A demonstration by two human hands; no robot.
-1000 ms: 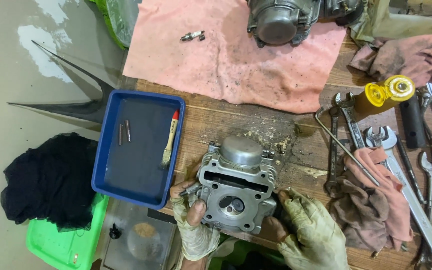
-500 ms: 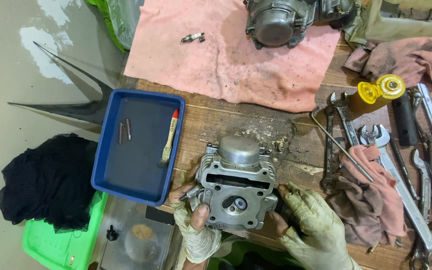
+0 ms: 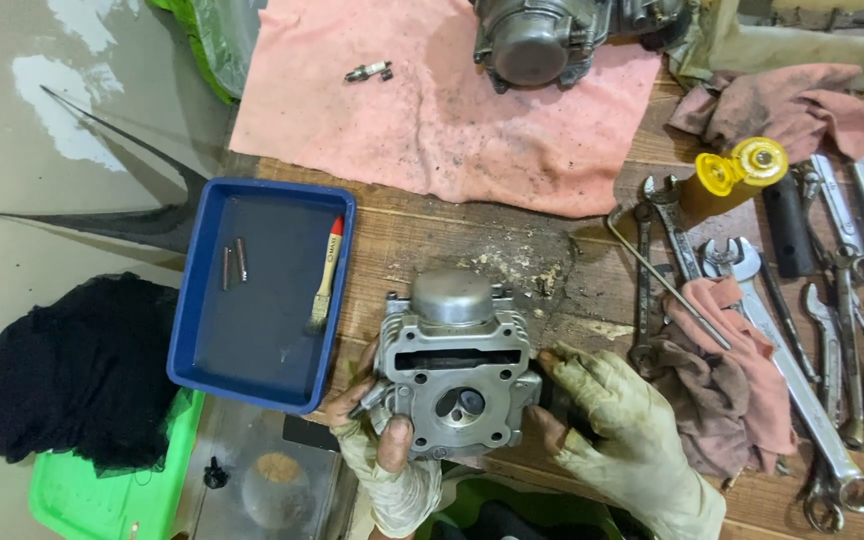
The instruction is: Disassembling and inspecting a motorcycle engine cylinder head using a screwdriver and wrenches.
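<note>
**Both gloved hands gripping engine cylinder**

Left hand (image 3: 384,455) and right hand (image 3: 607,420) are clasping the grey finned engine cylinder (image 3: 455,375) from either side, just right of the blue tray (image 3: 202,345); possibly a piston crown is showing on top.

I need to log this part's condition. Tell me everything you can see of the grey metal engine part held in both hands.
The engine cylinder is dull grey cast metal with cooling fins along its sides, a domed piston top at its far end, a slot-shaped opening and a round port in its upper face. It rests on the wooden table, beside the blue tray. The left hand and right hand, both gloved, grip its sides.
</note>
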